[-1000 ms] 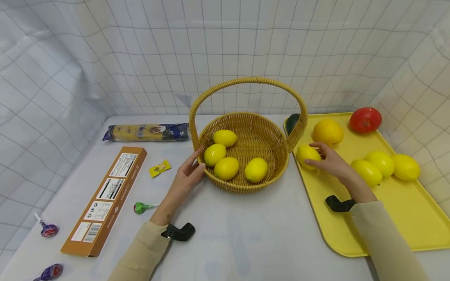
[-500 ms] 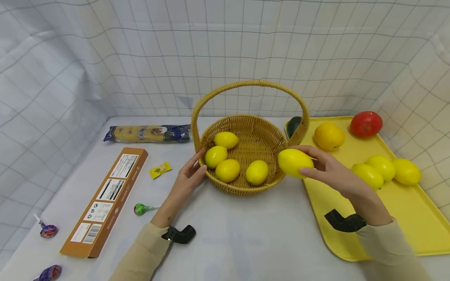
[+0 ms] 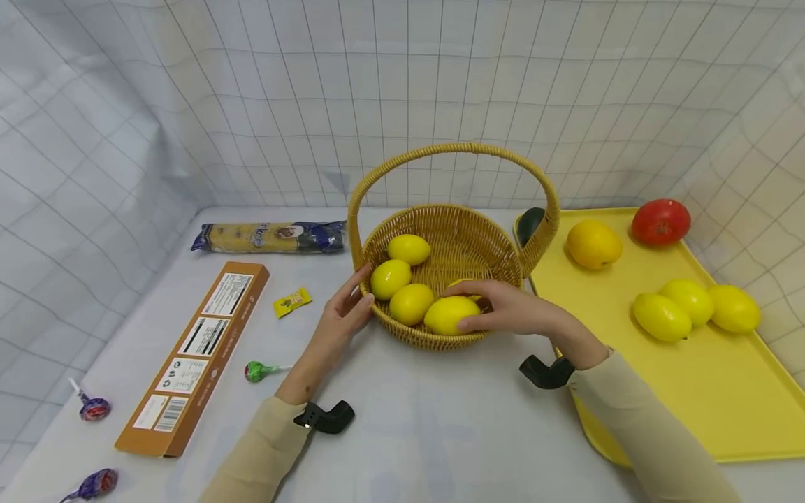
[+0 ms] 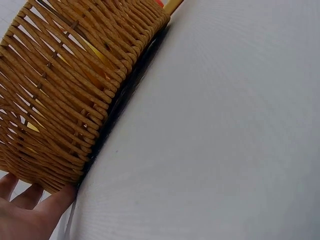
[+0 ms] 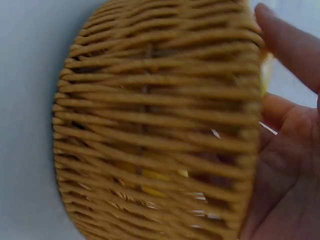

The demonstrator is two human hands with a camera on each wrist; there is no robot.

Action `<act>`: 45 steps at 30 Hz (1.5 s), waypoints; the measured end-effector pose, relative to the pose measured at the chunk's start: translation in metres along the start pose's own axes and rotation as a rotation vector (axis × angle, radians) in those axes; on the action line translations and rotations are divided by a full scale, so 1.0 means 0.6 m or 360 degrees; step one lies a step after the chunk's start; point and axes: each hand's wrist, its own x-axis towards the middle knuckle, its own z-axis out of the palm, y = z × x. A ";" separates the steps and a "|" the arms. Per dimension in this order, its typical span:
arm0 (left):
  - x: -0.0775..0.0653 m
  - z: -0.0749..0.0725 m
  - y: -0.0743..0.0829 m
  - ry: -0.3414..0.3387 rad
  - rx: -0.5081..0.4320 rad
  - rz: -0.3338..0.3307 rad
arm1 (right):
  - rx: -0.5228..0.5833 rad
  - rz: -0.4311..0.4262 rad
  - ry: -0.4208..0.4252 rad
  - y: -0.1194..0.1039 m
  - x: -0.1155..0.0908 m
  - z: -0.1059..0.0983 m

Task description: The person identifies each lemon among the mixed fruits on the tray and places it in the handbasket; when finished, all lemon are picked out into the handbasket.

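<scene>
A yellow lemon [image 3: 450,316] is held between thumb and fingers of my right hand [image 3: 512,311], low over the front of the wicker basket [image 3: 440,342]. Several lemons lie inside; the one under my right fingers is mostly hidden. My left hand [image 3: 339,318] touches the basket's left rim, fingers spread beside the handle base. In the left wrist view, fingertips [image 4: 60,197] rest against the woven wall [image 4: 65,100]. The right wrist view has the basket wall [image 5: 160,115] in front, with my right hand [image 5: 290,145] behind its rim and only a sliver of lemon showing.
At right a yellow tray [image 3: 629,391] bears several lemons [image 3: 662,316], an orange-yellow fruit [image 3: 594,244], a red tomato [image 3: 660,222] and a dark green item [image 3: 531,223]. At left lie a pasta packet [image 3: 270,237], a brown box [image 3: 195,360], a yellow sweet [image 3: 292,302] and lollipops [image 3: 254,372].
My right hand took a lemon from the tray's left side, lifted it and carried it left to the basket. My left hand has stayed at the basket's rim.
</scene>
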 end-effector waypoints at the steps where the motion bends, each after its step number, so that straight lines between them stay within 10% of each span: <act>1: 0.001 0.000 0.001 -0.0001 0.0002 0.0008 | -0.0083 -0.0023 -0.0006 -0.002 0.004 0.003; 9: 0.000 -0.001 0.002 -0.0015 -0.0008 0.0010 | -0.0229 -0.0072 -0.0036 -0.008 0.013 0.017; 15: 0.000 -0.001 0.000 -0.0014 -0.0014 0.0015 | 0.0238 -0.0196 0.0187 0.007 -0.027 0.009; 23: 0.003 0.001 0.003 0.0008 0.0000 -0.0009 | 0.0418 -0.0249 0.0703 0.055 -0.205 -0.051; 30: 0.003 0.002 0.003 0.0014 0.0002 -0.0021 | 0.0247 0.0203 0.1300 0.134 -0.369 -0.090; 35: 0.000 0.000 0.004 0.0013 -0.0007 -0.0012 | 0.0025 0.0467 0.1183 0.179 -0.393 -0.085; 45: 0.002 0.001 0.004 0.0017 0.0016 -0.0012 | -0.0250 0.0482 0.0909 0.188 -0.343 -0.072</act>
